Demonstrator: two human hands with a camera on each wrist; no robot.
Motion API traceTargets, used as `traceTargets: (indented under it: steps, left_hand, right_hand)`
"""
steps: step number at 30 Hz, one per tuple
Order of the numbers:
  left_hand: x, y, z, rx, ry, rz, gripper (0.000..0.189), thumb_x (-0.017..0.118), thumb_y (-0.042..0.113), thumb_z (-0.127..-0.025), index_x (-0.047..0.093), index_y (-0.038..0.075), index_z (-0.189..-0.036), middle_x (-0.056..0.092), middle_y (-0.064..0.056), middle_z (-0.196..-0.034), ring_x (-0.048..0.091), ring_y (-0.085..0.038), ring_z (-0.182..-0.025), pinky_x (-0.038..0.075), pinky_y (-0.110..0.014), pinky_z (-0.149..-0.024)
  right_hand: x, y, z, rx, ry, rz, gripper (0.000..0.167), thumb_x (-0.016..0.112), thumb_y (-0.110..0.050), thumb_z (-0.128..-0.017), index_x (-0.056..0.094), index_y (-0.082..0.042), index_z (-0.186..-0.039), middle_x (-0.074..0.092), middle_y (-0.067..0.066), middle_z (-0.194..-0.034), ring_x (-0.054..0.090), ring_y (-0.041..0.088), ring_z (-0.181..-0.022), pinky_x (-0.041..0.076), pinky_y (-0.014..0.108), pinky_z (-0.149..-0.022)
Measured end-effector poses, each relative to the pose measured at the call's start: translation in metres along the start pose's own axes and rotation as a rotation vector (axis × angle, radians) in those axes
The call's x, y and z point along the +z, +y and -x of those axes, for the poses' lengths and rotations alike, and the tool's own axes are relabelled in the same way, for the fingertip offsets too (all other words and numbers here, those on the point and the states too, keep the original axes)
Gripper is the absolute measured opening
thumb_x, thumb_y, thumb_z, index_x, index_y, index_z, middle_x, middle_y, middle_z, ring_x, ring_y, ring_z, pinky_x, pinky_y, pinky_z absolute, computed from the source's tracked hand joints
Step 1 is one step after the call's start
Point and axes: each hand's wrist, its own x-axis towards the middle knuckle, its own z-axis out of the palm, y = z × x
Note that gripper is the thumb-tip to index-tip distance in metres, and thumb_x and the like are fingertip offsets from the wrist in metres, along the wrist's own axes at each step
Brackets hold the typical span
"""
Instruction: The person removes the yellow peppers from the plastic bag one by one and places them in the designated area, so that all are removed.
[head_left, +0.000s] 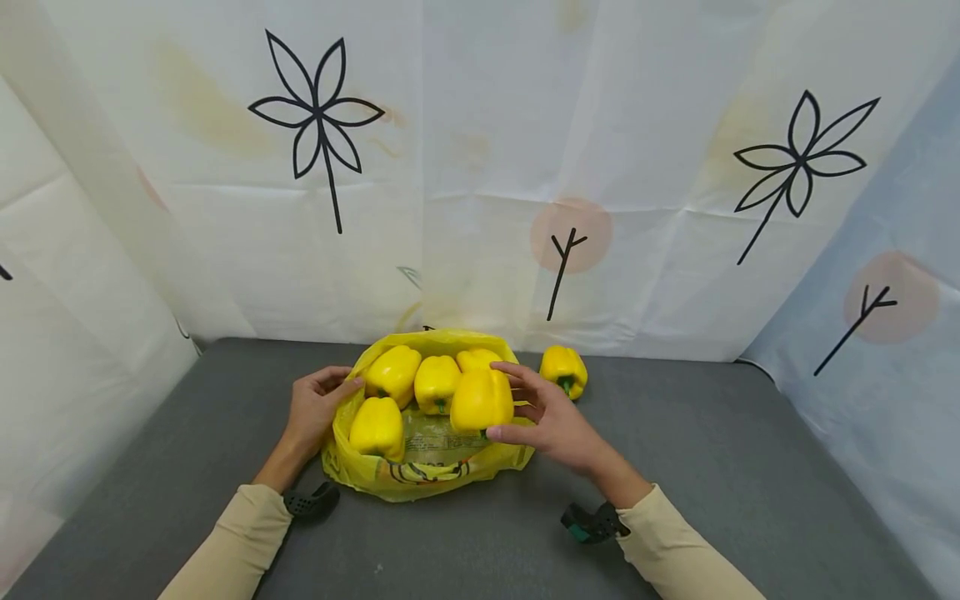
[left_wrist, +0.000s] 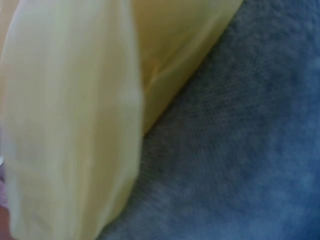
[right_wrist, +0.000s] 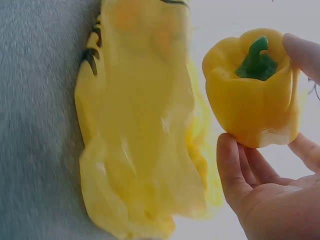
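Observation:
A yellow plastic bag (head_left: 397, 490) stands with its mouth spread wide on the dark grey table. Inside lie several yellow bell peppers, among them one at the front left (head_left: 377, 427). My left hand (head_left: 311, 412) pinches the bag's left rim; the left wrist view has a blurred side of the bag (left_wrist: 75, 115) and little of the hand. Over the bag's right part, my right hand (head_left: 562, 429) holds another yellow bell pepper (head_left: 482, 402) between thumb and fingers. The right wrist view shows this pepper (right_wrist: 250, 100) with its green stem, apart from the bag's side.
One more yellow bell pepper (head_left: 564, 371) sits on the table (head_left: 697, 467) behind my right hand, to the right of the bag. A white printed cloth (head_left: 480, 167) hangs along the table's back edge, with further cloth at both sides.

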Motion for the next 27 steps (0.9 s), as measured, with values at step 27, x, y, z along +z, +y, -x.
traceTargets:
  steps: [27]
  left_hand:
    - [-0.002, -0.006, -0.002, 0.01, -0.01, -0.007, 0.035, 0.071, 0.013, -0.097, 0.065, -0.016, -0.117, 0.07, 0.008, -0.089, 0.067, -0.008, -0.082, 0.058, -0.02, -0.073]
  right_hand:
    - [-0.075, 0.003, 0.024, 0.024, 0.198, -0.016, 0.078, 0.072, -0.003, -0.094, 0.03, -0.01, -0.16, 0.04, 0.021, -0.152, 0.054, 0.022, -0.125, 0.053, 0.028, -0.094]
